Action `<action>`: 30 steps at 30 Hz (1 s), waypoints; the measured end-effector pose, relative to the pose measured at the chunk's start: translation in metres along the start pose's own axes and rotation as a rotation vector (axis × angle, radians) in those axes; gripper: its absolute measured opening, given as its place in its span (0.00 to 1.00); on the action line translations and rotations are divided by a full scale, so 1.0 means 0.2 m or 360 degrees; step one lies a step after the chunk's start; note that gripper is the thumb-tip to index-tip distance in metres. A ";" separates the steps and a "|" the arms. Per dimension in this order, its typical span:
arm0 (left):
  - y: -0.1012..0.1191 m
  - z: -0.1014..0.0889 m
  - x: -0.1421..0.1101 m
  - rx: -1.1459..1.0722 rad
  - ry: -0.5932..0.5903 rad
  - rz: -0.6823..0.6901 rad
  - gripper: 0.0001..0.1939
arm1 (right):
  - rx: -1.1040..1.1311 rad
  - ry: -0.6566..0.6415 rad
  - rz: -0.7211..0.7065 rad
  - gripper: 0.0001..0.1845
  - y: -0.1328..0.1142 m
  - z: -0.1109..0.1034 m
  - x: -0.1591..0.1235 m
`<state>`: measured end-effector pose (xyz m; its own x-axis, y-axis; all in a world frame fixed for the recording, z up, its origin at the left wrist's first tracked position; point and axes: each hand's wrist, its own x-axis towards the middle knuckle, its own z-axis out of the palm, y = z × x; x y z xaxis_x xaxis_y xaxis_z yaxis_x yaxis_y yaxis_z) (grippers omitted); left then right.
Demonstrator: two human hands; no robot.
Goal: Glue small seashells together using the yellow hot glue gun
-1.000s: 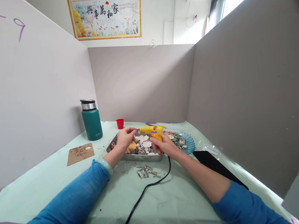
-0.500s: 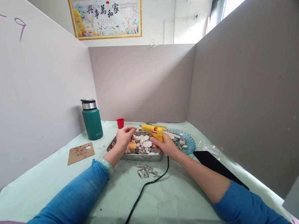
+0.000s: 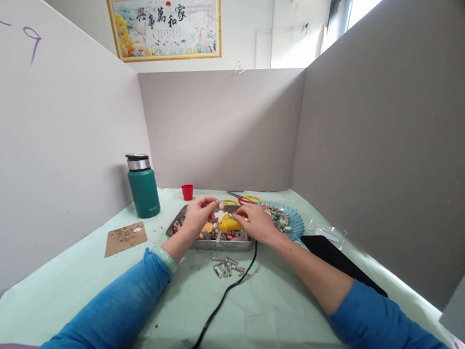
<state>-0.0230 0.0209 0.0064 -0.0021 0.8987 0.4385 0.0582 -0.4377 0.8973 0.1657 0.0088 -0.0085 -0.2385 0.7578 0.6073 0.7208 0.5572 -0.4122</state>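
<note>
My left hand point(image 3: 200, 213) pinches a small pale shell point(image 3: 221, 204) between thumb and fingertips, just above the metal tray point(image 3: 223, 245). Shells point(image 3: 209, 235) in mixed white, brown and orange fill this tray. My right hand point(image 3: 257, 222) curls over the handle end of a yellow hot glue gun point(image 3: 229, 223), low over the shells. Its clear glue stick point(image 3: 218, 236) points down and left. The handle is mostly hidden under my fingers, and a black cord point(image 3: 222, 299) runs from beneath the hand to the front edge.
Several metal pin clasps point(image 3: 227, 266) lie before the tray. A blue plate point(image 3: 296, 220) holds more small pieces. Around them are scissors point(image 3: 249, 199), a red cup point(image 3: 187, 192), a green bottle point(image 3: 143, 188), brown card point(image 3: 124, 239) and a black strip point(image 3: 342, 262). Partitions enclose the table.
The glue gun has turned and dropped from above the tray down to the shells, uncovering the scissors. My left hand has shifted slightly right with the small shell.
</note>
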 end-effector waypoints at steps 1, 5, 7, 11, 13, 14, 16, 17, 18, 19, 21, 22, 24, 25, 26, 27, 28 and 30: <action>0.00 0.01 -0.01 -0.0011 -0.0046 0.0006 0.10 | 0.0165 0.0048 0.0001 0.12 -0.01 0.00 0.01; 0.01 0.04 -0.03 -0.0037 -0.0188 0.0040 0.10 | 0.1049 -0.0132 0.0276 0.16 -0.06 -0.01 0.02; 0.01 0.05 -0.04 -0.0049 -0.0234 0.0038 0.10 | 0.1262 -0.0188 0.0362 0.16 -0.07 0.00 0.02; 0.01 0.06 -0.04 -0.0058 -0.0253 0.0026 0.11 | 0.1422 -0.0239 0.0426 0.15 -0.07 0.01 0.01; 0.00 0.06 -0.04 -0.0044 -0.0263 0.0030 0.11 | 0.1455 -0.0252 0.0442 0.15 -0.06 0.01 0.01; 0.00 0.05 -0.04 -0.0034 -0.0269 0.0035 0.11 | 0.1465 -0.0248 0.0444 0.15 -0.06 0.01 0.01; -0.02 0.05 -0.03 -0.0019 -0.0286 0.0050 0.12 | 0.1480 -0.0231 0.0443 0.14 -0.05 0.02 0.01; -0.02 0.05 -0.03 -0.0016 -0.0297 0.0056 0.12 | 0.1486 -0.0221 0.0445 0.14 -0.05 0.02 0.01; -0.03 0.04 -0.03 -0.0017 -0.0313 0.0062 0.12 | 0.1489 -0.0208 0.0450 0.14 -0.05 0.02 0.01; -0.03 0.04 -0.02 -0.0020 -0.0331 0.0068 0.13 | 0.1488 -0.0195 0.0461 0.13 -0.06 0.03 0.01; -0.04 0.04 -0.02 -0.0032 -0.0371 0.0076 0.15 | 0.1466 -0.0151 0.0485 0.13 -0.06 0.02 0.01; -0.04 0.04 -0.02 -0.0045 -0.0387 0.0077 0.16 | 0.1447 -0.0127 0.0495 0.13 -0.06 0.02 0.01; -0.04 0.04 -0.02 -0.0097 -0.0385 0.0070 0.20 | 0.1405 -0.0083 0.0520 0.12 -0.07 0.01 0.01; -0.03 0.05 -0.02 -0.0131 -0.0370 0.0060 0.21 | 0.1386 -0.0059 0.0539 0.13 -0.07 0.01 0.01; -0.03 0.05 -0.02 -0.0162 -0.0352 0.0048 0.21 | 0.1371 -0.0031 0.0563 0.13 -0.07 0.01 0.01; -0.03 0.05 -0.02 -0.0187 -0.0341 0.0037 0.21 | 0.1356 -0.0002 0.0587 0.13 -0.07 0.00 0.01; -0.02 0.06 -0.02 -0.0200 -0.0339 0.0027 0.20 | 0.1340 0.0027 0.0606 0.14 -0.07 0.00 0.01; -0.02 0.06 -0.03 -0.0198 -0.0366 0.0016 0.18 | 0.1308 0.0066 0.0616 0.14 -0.06 0.00 0.01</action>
<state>-0.0120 0.0180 0.0000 0.2259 0.8707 0.4369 -0.0663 -0.4337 0.8986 0.1558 0.0033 -0.0018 -0.0414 0.9383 0.3432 0.0507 0.3450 -0.9372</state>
